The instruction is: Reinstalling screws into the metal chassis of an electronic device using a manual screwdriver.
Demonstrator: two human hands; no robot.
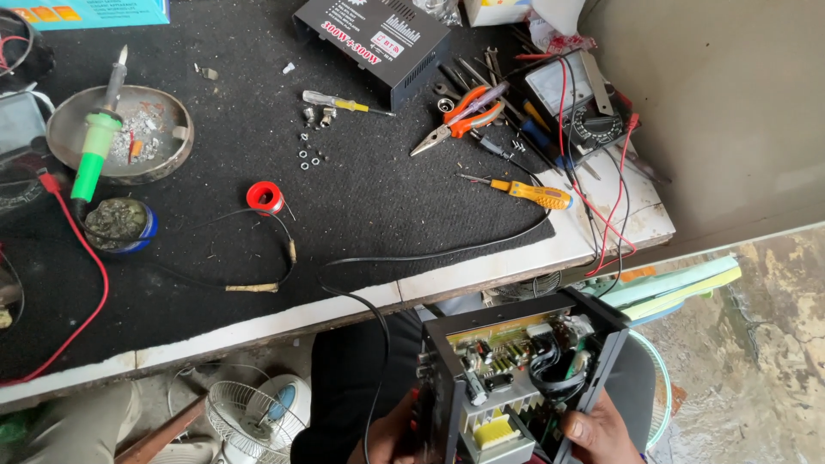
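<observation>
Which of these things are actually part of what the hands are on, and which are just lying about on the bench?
In hand:
- open amplifier chassis, gripped by left hand and right hand
- its black cable

Lying about:
- soldering iron on metal dish
- solder spool
- orange pliers
- yellow screwdriver
- multimeter
- black cover

Your two hands are showing bare at the bottom edge of the view, the left hand [388,440] and the right hand [601,434], with no gloves, rings or watch showing on the parts in view. No sleeve is reaching either wrist. Your lap is showing dark, plain clothing [344,387], black or near black, without any visible pattern.
</observation>
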